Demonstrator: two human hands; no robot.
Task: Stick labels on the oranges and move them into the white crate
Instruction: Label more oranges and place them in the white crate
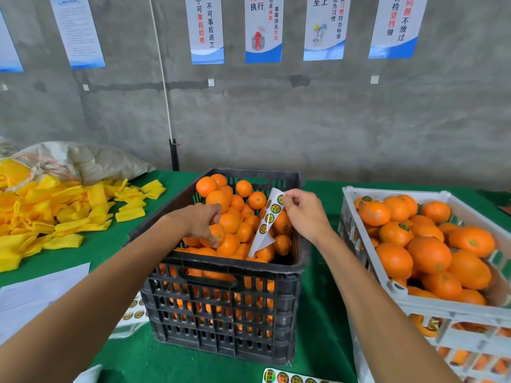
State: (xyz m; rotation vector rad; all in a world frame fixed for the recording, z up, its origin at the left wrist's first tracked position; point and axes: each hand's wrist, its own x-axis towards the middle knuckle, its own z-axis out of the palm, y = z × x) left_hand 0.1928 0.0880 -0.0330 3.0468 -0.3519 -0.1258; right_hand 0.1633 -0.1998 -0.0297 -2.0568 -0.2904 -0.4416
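left hand (203, 221): curled over one orange (217, 233) in the black crate (221, 305), orange gripped under fingertips
right hand (304, 214): label strip (269, 219) pinched at top, hung over black crate
white crate (431, 305): right of black crate, oranges inside

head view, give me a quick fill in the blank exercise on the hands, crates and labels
1. The left hand grips an orange inside the ____ crate.
2. The right hand pinches a strip of round ____ above that crate.
3. The white crate stands to the ____ of the black one.
4. The table is covered with a ____ cloth.

Missing words: black; labels; right; green
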